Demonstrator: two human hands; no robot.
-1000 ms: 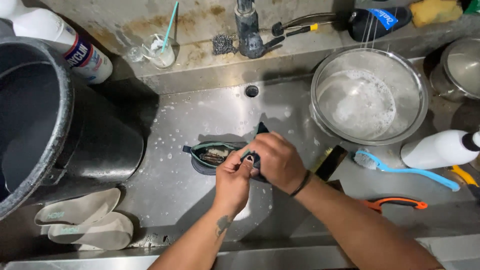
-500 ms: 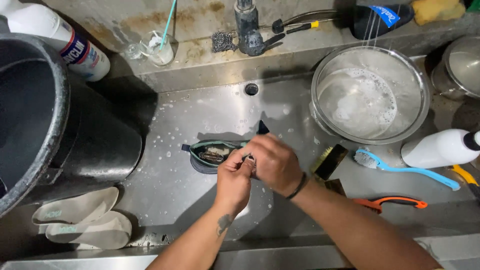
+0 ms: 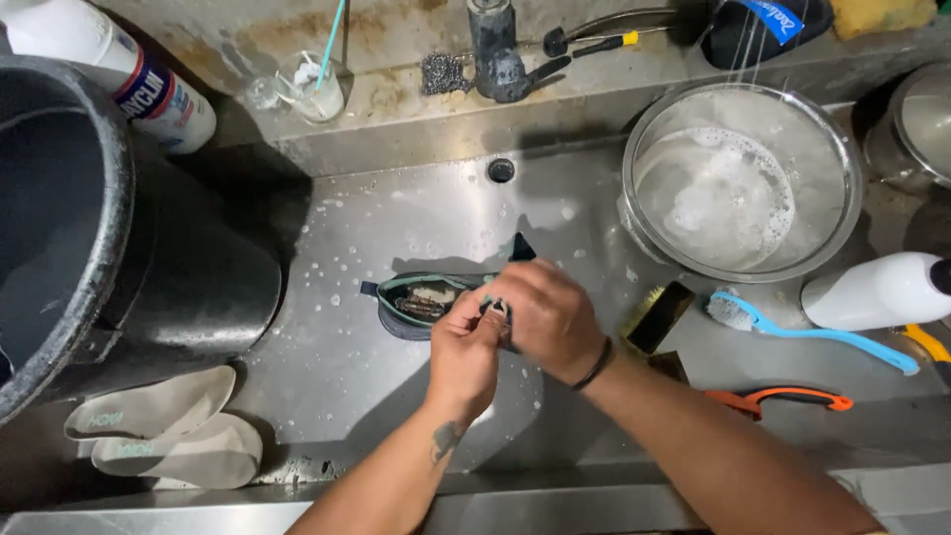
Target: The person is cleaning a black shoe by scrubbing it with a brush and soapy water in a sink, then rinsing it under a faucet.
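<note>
Head cam looks straight down into a wet steel sink (image 3: 376, 396). Nearest the viewer, two pale insoles (image 3: 158, 426) lie at the front left, set apart from the shoe, which looks like it's so each piece gets cleaned separately. Both forearms come up from the bottom edge. The left hand (image 3: 464, 355) and right hand (image 3: 548, 319) meet over a dark shoe (image 3: 421, 302) lying on the sink floor, opening up. Both are curled tight around its right end, fingers bunched together, probably to pin it on the slick metal. What exactly they pinch is hard to tell, the knuckles cover it, and the shoe's right end is hidden too.

Right of the hands sit a small scrub brush (image 3: 656, 317), a blue brush (image 3: 802, 327) and an orange-handled tool (image 3: 783, 401), all within easy grabbing range. Further back a glass bowl (image 3: 842, 149) holds foamy water. A big black bucket (image 3: 109, 198) is cut off at the left, and the tap (image 3: 492, 45) is cropped at the top.
</note>
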